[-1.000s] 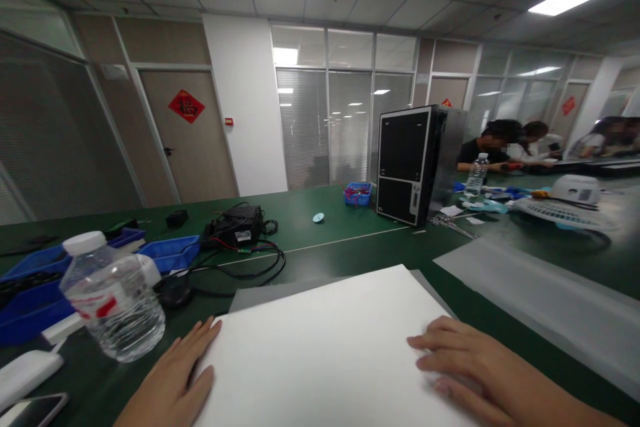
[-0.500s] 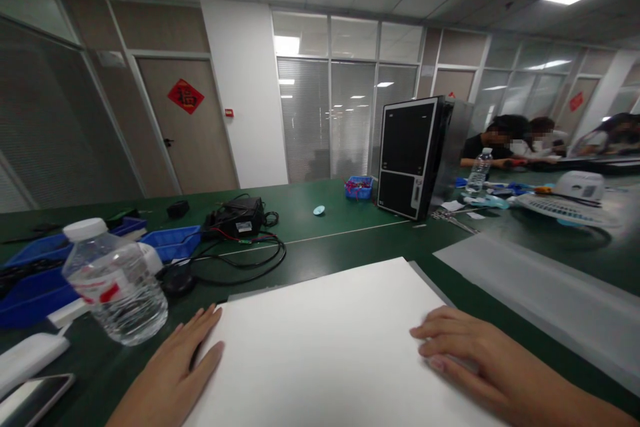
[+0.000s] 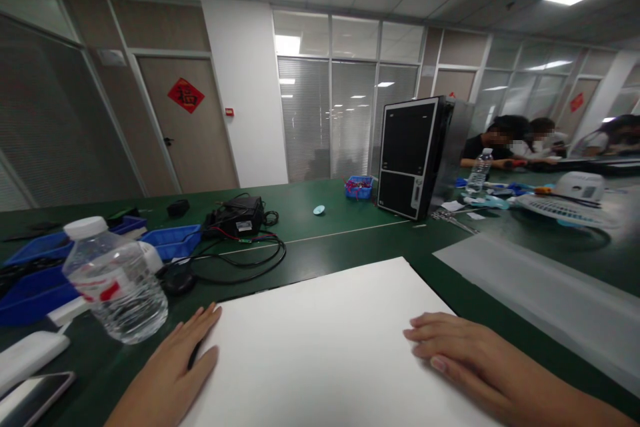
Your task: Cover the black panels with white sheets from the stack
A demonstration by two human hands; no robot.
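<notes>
A white sheet (image 3: 310,353) is being flanked by both hands on the green table (image 3: 310,260). Its left edge is being bordered by the left hand (image 3: 167,370), spread flat with the thumb apart; its right side is being partly covered by the right hand (image 3: 463,355), loosely curved with fingers close together. Nothing is visibly being gripped by either; how firmly the sheet is being pressed cannot be told. By uneven pushing it could be skewed; by a leftward swing the nearby water bottle (image 3: 117,290) could be knocked over.
</notes>
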